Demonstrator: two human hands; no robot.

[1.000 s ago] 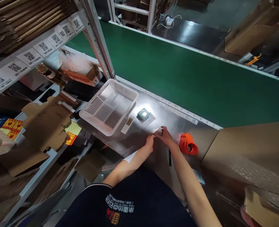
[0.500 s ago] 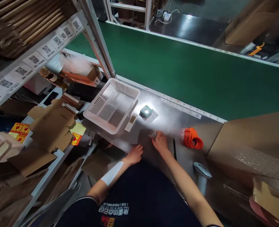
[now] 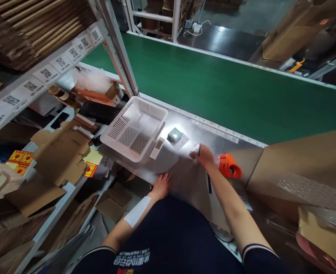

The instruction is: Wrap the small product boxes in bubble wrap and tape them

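My right hand (image 3: 205, 155) is closed around a small packet wrapped in clear bubble film (image 3: 194, 150), held just above the steel worktable (image 3: 190, 182). My left hand (image 3: 161, 184) lies near the table's front edge with its fingers on a flat grey sheet or bag (image 3: 165, 161). A small teal box (image 3: 174, 134) sits on a white slip under a bright glare, a little beyond both hands. A slim white label strip (image 3: 157, 148) lies beside it.
A white perforated basket (image 3: 133, 127) stands at the table's left. An orange tape dispenser (image 3: 229, 166) sits right of my right hand, a black pen (image 3: 209, 183) beside my forearm. The green conveyor belt (image 3: 227, 91) runs behind. A cardboard box (image 3: 301, 167) with bubble wrap is at right; shelves with cardboard at left.
My hands have parted: the right one carried the bubble-wrapped packet away and to the right, towards the tape dispenser. The left one drew back to the front edge onto the grey sheet.
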